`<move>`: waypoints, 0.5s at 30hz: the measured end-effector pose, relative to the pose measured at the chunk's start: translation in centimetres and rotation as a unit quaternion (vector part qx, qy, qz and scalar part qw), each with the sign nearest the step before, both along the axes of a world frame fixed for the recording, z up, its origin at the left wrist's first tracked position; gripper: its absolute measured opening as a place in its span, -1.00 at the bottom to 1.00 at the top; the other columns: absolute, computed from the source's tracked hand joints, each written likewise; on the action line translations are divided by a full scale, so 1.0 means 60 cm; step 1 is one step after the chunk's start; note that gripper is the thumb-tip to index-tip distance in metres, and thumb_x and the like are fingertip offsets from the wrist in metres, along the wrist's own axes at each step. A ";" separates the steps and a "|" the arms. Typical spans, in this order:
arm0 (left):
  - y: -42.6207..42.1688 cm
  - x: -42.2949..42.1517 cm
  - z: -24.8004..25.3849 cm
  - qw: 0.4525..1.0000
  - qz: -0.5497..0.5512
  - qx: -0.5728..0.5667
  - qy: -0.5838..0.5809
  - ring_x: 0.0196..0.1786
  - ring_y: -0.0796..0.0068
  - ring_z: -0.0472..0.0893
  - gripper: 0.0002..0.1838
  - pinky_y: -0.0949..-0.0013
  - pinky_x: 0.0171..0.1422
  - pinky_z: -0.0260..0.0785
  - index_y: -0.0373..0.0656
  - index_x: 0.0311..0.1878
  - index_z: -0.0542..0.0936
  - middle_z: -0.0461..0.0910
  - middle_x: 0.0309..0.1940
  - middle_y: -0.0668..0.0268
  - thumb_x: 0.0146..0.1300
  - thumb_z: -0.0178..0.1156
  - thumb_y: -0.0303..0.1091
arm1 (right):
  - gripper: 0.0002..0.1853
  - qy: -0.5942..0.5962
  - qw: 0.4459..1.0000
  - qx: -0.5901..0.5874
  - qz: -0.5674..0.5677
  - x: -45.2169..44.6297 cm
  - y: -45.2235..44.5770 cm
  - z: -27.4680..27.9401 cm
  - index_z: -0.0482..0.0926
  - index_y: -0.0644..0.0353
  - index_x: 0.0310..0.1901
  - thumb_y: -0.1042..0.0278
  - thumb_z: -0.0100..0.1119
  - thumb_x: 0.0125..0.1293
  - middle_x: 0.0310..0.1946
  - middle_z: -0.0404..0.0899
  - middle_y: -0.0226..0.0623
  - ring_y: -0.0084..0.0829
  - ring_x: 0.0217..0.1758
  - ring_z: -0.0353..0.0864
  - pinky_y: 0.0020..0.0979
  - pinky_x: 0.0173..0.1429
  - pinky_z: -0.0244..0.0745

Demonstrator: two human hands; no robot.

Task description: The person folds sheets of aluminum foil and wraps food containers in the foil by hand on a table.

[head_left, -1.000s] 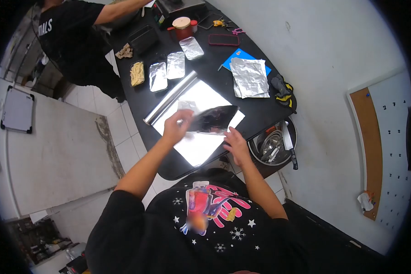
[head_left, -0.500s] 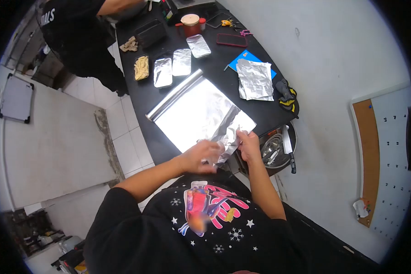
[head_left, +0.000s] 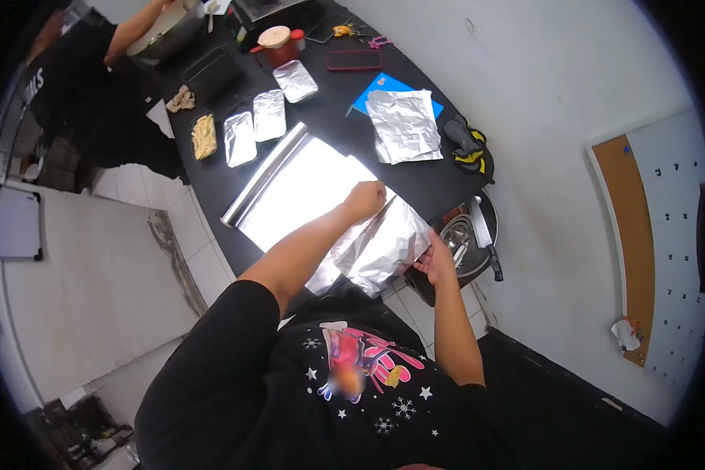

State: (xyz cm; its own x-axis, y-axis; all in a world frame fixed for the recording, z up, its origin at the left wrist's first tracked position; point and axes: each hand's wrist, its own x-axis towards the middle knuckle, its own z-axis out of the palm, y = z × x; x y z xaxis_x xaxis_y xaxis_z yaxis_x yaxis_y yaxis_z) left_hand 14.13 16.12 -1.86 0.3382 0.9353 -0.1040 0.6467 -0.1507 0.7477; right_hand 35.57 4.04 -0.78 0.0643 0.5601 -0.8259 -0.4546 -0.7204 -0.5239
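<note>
A wide sheet of aluminium foil (head_left: 294, 184) runs from its roll (head_left: 266, 174) across the black table toward me. My left hand (head_left: 366, 200) is closed at the sheet's far right edge, its knuckles up and its fingertips partly hidden. My right hand (head_left: 439, 262) pinches the near right corner of the foil's crinkled end section (head_left: 388, 243), which hangs over the table's near edge. A line crosses the foil under my left hand; I cannot tell whether it is a crease or a tear.
Foil-covered trays (head_left: 269, 115) and an uncovered tray of pale yellow food (head_left: 204, 137) stand beyond the roll. Cut foil sheets (head_left: 405, 125) lie on a blue folder (head_left: 368, 98). A knife (head_left: 484, 235) rests across a pot (head_left: 489, 211) at right. Another person (head_left: 94, 94) works at a large bowl (head_left: 168, 35).
My left hand has moved away from my body to the foil's far right edge. My right hand has lowered slightly, and the end section is spread wider. The view has shifted.
</note>
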 end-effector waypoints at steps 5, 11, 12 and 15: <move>0.015 0.024 0.008 0.997 0.041 -0.026 0.055 -0.29 0.05 0.60 -0.86 0.13 -0.16 0.43 -0.18 -0.47 0.60 0.61 -0.45 0.08 -0.04 0.20 -0.31 | -0.73 -0.083 0.993 0.073 0.027 -0.011 0.020 -0.012 0.58 0.05 -0.11 0.10 0.17 0.25 -0.33 0.59 -0.48 -0.56 -0.31 0.55 -0.44 -0.31 0.43; 0.031 0.033 0.016 0.990 0.032 -0.056 0.128 -0.32 0.12 0.62 -0.80 0.18 -0.18 0.45 -0.16 -0.51 0.61 0.62 -0.50 0.12 -0.07 0.25 -0.21 | -0.80 -0.062 0.995 0.068 -0.031 -0.001 -0.013 -0.013 0.58 0.10 -0.14 0.26 0.18 0.24 -0.41 0.59 -0.51 -0.59 -0.46 0.55 -0.55 -0.45 0.40; 0.032 0.034 0.012 0.990 0.037 -0.051 0.127 -0.35 0.15 0.62 -0.78 0.20 -0.20 0.45 -0.15 -0.54 0.61 0.62 -0.52 0.14 -0.08 0.26 -0.19 | -0.81 -0.061 0.995 0.068 -0.036 0.001 -0.018 -0.016 0.58 0.10 -0.16 0.26 0.18 0.23 -0.42 0.59 -0.52 -0.60 -0.48 0.54 -0.56 -0.48 0.39; 0.035 0.037 0.003 0.987 0.038 -0.056 0.146 -0.36 0.14 0.62 -0.75 0.19 -0.19 0.45 -0.16 -0.54 0.60 0.62 -0.52 0.13 -0.09 0.29 -0.15 | -0.84 -0.061 0.994 0.073 -0.045 0.005 -0.029 -0.038 0.58 0.11 -0.21 0.27 0.19 0.23 -0.45 0.57 -0.53 -0.61 -0.52 0.52 -0.58 -0.52 0.37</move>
State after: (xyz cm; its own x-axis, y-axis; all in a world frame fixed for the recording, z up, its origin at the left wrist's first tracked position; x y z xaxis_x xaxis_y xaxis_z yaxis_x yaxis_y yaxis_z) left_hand 16.34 18.23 -1.70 0.2070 0.9342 -0.2905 0.8432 -0.0198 0.5372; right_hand 35.90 2.31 -3.09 0.2148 0.6613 -0.7187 -0.4398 -0.5916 -0.6758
